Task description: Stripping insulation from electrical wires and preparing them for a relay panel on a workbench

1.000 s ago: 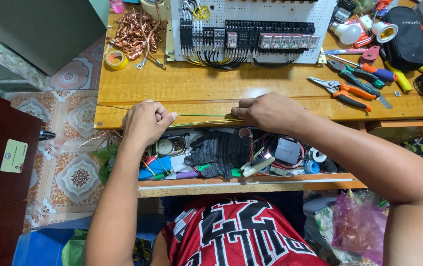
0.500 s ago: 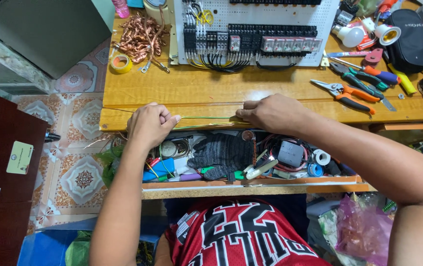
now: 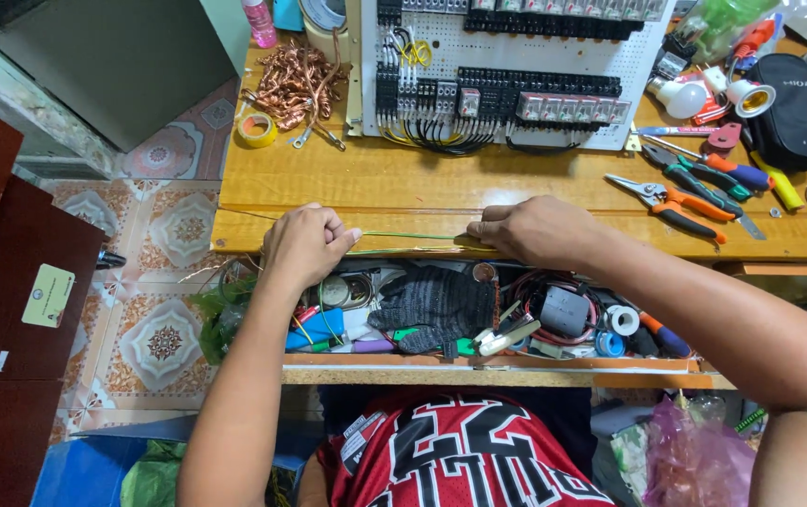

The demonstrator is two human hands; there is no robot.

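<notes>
A thin green wire (image 3: 403,236) is stretched level along the front edge of the wooden workbench (image 3: 366,183). My left hand (image 3: 308,242) pinches its left end. My right hand (image 3: 530,230) grips its right end, fingers closed, knuckles up. Both hands sit just above an open drawer (image 3: 507,364) full of tools. At the back of the bench stands a white panel (image 3: 516,70) with rows of black terminal blocks and black wiring.
A tangle of copper wire (image 3: 295,83) and a yellow tape roll (image 3: 256,129) lie back left. Orange-handled pliers (image 3: 671,197), screwdrivers (image 3: 718,174) and a black pouch (image 3: 789,103) lie right. A black knit glove (image 3: 436,302) rests in the drawer. A dark red cabinet (image 3: 0,310) stands left.
Both hands have stayed on the green wire at the bench edge. The camera view has shifted a little, and the hands sit slightly lower and to the right in it.
</notes>
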